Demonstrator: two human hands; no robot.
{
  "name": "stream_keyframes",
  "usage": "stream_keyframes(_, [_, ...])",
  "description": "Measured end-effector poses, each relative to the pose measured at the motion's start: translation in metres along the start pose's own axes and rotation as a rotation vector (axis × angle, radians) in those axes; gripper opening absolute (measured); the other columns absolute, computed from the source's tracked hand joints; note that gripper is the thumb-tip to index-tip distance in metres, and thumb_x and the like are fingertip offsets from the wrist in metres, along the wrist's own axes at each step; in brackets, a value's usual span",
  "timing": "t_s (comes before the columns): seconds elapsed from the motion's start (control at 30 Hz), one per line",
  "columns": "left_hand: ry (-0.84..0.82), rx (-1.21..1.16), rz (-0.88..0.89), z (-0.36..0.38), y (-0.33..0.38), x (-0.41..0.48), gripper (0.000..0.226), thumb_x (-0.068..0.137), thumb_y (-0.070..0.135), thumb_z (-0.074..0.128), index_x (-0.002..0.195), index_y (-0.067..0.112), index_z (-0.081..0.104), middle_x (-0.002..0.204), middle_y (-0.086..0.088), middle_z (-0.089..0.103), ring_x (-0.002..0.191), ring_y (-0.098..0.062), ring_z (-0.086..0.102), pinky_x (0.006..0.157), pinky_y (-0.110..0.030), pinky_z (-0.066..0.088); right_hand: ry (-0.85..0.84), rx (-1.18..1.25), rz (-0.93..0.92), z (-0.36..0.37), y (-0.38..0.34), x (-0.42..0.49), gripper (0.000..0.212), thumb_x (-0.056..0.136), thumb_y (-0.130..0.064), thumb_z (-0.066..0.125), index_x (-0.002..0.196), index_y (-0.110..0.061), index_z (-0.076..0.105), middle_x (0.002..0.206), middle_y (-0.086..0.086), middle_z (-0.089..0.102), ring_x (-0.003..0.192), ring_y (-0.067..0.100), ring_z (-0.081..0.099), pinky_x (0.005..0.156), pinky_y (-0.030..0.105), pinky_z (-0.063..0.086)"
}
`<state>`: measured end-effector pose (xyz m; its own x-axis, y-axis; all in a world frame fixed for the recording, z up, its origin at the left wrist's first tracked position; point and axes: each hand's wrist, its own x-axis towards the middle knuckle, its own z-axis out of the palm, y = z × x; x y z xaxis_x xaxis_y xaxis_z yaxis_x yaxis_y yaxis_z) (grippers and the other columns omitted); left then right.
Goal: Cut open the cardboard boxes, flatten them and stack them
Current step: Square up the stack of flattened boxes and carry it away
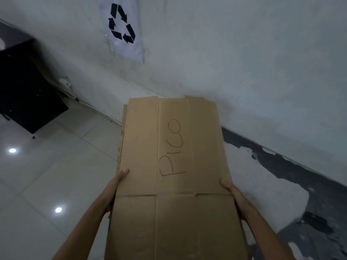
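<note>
The left hand (117, 184) clasped one long edge of the flattened cardboard (174, 222), its thumb lying on the top face and its fingers hidden beneath. The right hand (231, 194) clasped the opposite edge in the same way, thumb above and the rest out of sight under the sheet. Between the two grips the cardboard was carried flat and clear of the floor, running from close to the person's body out past the hands toward the wall. Just beyond the thumbs, hand-written lettering (171, 149) read "PICO" along the middle panel, with fold creases on either side of it.

Past the left thumb, a second cardboard edge (125, 117) showed slightly out of line under the top sheet (so more than one layer seemed to be in hand, though how many could not be told).

Beyond the far end of the cardboard rose a pale wall (244, 53), and up it hung a recycling sign (122, 25). Below and outside the left hand lay a glossy tiled floor (56, 175), and farther out on that side stood a black cabinet (24, 91).

Judging by this, cutting and flattening were finished for this piece at least. What remained looked like setting it down, probably under the sign. No pile on the floor and no uncut boxes were in sight.
</note>
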<state>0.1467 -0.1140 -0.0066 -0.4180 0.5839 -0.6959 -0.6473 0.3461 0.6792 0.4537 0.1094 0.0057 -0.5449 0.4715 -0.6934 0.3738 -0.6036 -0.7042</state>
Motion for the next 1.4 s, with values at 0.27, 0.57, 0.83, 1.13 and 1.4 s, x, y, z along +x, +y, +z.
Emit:
stream_keyframes(0.27, [-0.057,0.072,0.043,-0.034,0.062,-0.035,0.046,0.091,0.047,0.049,0.114,0.009,0.06,0.096,-0.016,0.073,0.077,-0.027,0.072,0.063,-0.034,0.057,0.059,0.018,-0.067,0.055,-0.009,-0.018,0.109,0.036,-0.071,0.083,0.124,-0.011,0.06,0.112,0.017,0.069,0.103,0.036,0.067,0.098,0.054,0.048])
stream_keyframes(0.57, [-0.07,0.092,0.209,-0.065,0.112,-0.082,0.045,0.093,0.046,0.05,0.119,0.01,0.059,0.093,-0.01,0.074,0.076,-0.02,0.072,0.066,-0.031,0.054,0.047,0.077,-0.15,0.114,-0.025,-0.055,0.101,0.041,-0.065,0.084,0.124,-0.012,0.06,0.112,0.021,0.068,0.1,0.038,0.066,0.091,0.052,0.051])
stream_keyframes(0.83, [-0.055,0.102,0.343,-0.077,0.112,-0.129,0.03,0.099,0.036,0.042,0.097,0.011,0.06,0.067,-0.001,0.073,0.057,-0.011,0.069,0.046,-0.018,0.051,0.008,0.024,-0.253,0.139,-0.038,-0.098,0.048,0.088,-0.048,0.053,0.117,-0.01,0.063,0.098,0.015,0.073,0.081,0.028,0.07,0.073,0.039,0.055])
stream_keyframes(1.13, [-0.072,0.066,0.396,-0.103,0.093,-0.189,0.033,0.099,0.039,0.042,0.107,0.011,0.059,0.072,-0.002,0.074,0.061,-0.013,0.07,0.05,-0.021,0.054,-0.001,-0.043,-0.302,0.165,-0.035,-0.151,0.057,0.085,-0.052,0.057,0.12,-0.008,0.061,0.091,0.012,0.071,0.077,0.026,0.067,0.069,0.037,0.052])
stream_keyframes(1.4, [-0.07,0.052,0.399,-0.127,0.088,-0.216,0.031,0.099,0.037,0.043,0.101,0.011,0.059,0.068,-0.003,0.073,0.058,-0.013,0.069,0.048,-0.021,0.053,-0.009,0.03,-0.322,0.196,-0.014,-0.18,0.037,0.092,-0.044,0.052,0.11,-0.014,0.063,0.087,0.012,0.071,0.074,0.027,0.065,0.071,0.038,0.052])
